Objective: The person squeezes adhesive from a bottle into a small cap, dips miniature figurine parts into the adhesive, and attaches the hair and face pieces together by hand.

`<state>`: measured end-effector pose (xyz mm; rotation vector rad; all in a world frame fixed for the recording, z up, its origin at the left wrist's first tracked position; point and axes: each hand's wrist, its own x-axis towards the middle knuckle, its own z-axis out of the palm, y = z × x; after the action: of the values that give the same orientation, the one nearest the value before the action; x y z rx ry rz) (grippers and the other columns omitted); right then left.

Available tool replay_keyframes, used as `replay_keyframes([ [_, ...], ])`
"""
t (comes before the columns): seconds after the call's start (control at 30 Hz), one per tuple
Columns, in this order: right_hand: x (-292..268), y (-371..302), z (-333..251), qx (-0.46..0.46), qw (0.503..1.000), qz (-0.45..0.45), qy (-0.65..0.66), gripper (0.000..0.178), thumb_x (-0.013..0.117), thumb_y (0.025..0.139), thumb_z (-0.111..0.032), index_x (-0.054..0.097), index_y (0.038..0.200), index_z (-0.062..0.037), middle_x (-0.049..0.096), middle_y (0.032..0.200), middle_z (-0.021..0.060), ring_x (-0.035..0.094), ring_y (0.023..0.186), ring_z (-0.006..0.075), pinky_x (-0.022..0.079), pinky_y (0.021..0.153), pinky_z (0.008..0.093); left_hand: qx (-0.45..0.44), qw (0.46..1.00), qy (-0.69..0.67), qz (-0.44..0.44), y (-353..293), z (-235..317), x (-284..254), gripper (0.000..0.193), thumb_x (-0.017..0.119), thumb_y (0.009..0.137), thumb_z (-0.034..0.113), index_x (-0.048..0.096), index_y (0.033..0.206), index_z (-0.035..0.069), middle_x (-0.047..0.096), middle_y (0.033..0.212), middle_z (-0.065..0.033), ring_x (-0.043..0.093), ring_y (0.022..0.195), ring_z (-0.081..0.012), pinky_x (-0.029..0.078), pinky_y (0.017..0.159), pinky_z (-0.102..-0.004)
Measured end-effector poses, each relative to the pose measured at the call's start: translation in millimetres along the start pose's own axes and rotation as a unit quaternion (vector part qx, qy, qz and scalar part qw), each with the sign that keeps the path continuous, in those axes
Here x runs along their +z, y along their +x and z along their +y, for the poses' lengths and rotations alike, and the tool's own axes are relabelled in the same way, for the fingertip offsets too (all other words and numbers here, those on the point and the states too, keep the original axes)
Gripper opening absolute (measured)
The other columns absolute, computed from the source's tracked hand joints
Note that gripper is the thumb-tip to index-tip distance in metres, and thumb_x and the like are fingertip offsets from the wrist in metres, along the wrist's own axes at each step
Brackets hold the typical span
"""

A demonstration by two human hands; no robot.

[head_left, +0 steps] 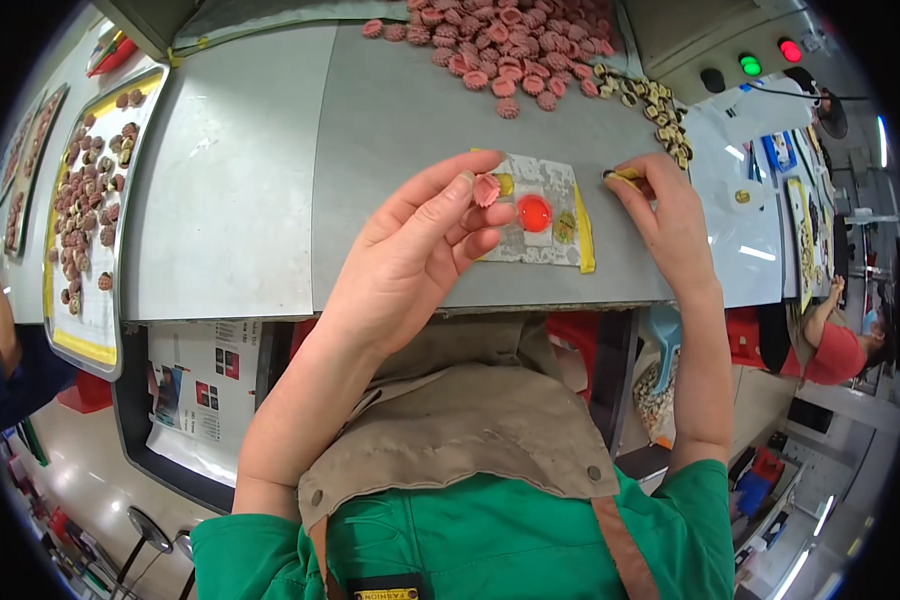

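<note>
Between the thumb and fingers of my left hand [395,245] is a small pink ribbed cup-shaped piece [486,190], its hollow side showing. My right hand [670,215], farther right over the grey table [390,130], pinches a small dark and pale-yellow piece [610,175] at its fingertips. Between the two hands a pale worn pad [545,167] with yellow tape edges lies on the table. On it sits a round glossy red dish [534,213], and a small yellow-green patch [565,228] is to its right.
A heap of pink ribbed pieces [515,50] covers the table's back, with small cream-and-black pieces [662,112] trailing right. At left stands a tray [120,240] of brownish pieces. A box with lit buttons [749,65] is back right. Other people sit at both sides.
</note>
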<state>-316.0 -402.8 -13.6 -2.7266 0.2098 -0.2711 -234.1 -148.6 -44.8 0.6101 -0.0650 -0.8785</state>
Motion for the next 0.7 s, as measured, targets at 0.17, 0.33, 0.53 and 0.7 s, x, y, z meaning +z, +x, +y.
replay_keyframes([
  [0.17,-2,1,4,0.048,0.999,-0.006,-0.025,0.018,0.064,0.087,-0.014,0.060,0.099,-0.0015,0.058,0.089,0.0103,0.058,0.080,0.0234,0.047,0.072,0.0310,0.016,0.999,0.010,-0.027,6,-4,-10,0.039,0.053,0.098,0.020,0.048,0.132,0.000,0.059,0.105,-0.0014,0.058,0.097,-0.0103,0.047,0.084,-0.0239],
  [0.33,-7,6,19,-0.137,0.991,0.012,-0.007,0.024,0.063,0.087,-0.012,0.063,0.110,-0.0058,0.060,0.096,0.0086,0.059,0.089,0.0248,0.048,0.077,0.0326,0.021,0.999,0.042,-0.006,8,-8,-4,0.037,0.053,0.098,0.016,0.049,0.132,0.001,0.059,0.108,-0.0016,0.058,0.100,-0.0109,0.047,0.086,-0.0238],
  [0.53,-4,7,23,-0.147,0.988,-0.020,-0.042,0.022,0.063,0.087,-0.014,0.065,0.107,-0.0081,0.061,0.097,0.0077,0.059,0.090,0.0250,0.048,0.077,0.0331,0.044,0.997,0.069,-0.011,6,-14,-2,0.036,0.055,0.097,0.015,0.051,0.130,0.002,0.058,0.108,-0.0015,0.059,0.100,-0.0123,0.047,0.088,-0.0253],
  [0.7,3,3,12,-0.134,0.990,0.004,-0.044,0.019,0.064,0.086,-0.012,0.065,0.105,-0.0062,0.061,0.096,0.0082,0.060,0.086,0.0254,0.048,0.075,0.0326,0.098,0.987,0.127,0.009,0,-18,2,0.033,0.055,0.097,0.015,0.052,0.127,0.001,0.059,0.109,-0.0028,0.059,0.100,-0.0130,0.047,0.088,-0.0260],
])
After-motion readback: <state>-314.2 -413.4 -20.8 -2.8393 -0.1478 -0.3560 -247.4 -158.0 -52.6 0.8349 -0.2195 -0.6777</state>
